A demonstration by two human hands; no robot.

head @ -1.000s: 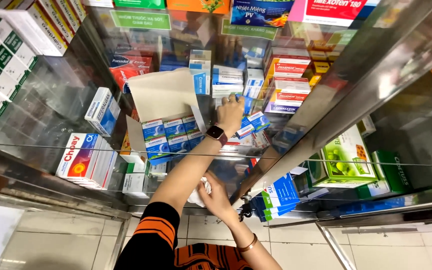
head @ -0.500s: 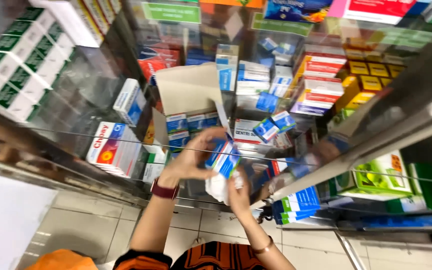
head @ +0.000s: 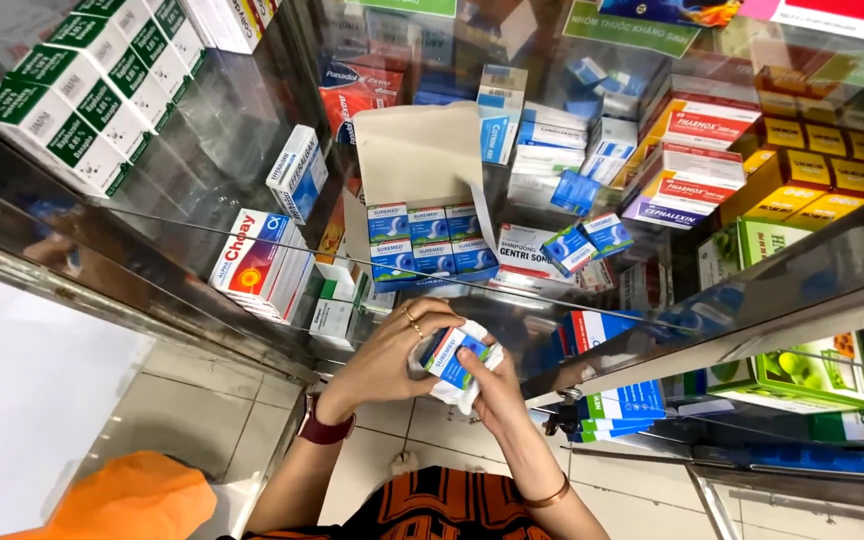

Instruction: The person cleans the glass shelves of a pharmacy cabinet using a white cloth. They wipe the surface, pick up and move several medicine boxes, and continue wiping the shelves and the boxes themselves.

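small blue box [head: 449, 355], clasped between left hand [head: 392, 350], right hand [head: 492, 385]

Glass display cabinet [head: 202, 270], metal-framed, over pale tiled floor [head: 192, 400]

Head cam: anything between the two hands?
Yes. In the head view the left hand and right hand close around a small blue and white box, with a white cloth or wrapper bunched under it.
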